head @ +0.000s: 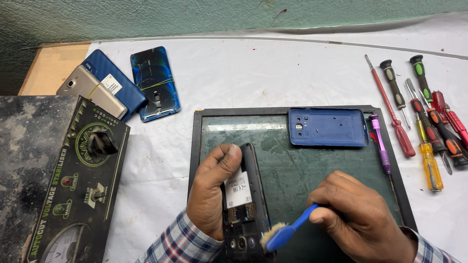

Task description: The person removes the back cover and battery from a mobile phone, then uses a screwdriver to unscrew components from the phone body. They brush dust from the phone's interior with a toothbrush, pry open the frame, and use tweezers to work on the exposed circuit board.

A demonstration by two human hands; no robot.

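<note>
Left hand point(210, 187) fingers grip an opened phone point(245, 204), its blue back cover point(327, 127) already off on the glass mat point(312, 165). Right hand point(358, 214) fingers pinch a blue toothbrush point(285, 233), bristles apparently touching the exposed lower end; cleaning looks unfinished.

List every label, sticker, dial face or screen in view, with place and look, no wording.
White sticker: on the opened phone held by the left hand; rectangular, dark print.
White sticker: on the blue phone at upper left; small, slanted.
Stabiliser panel: left edge; black with green markings, round dial, black knob.
Meter face: panel's bottom; pale, curved.
</note>
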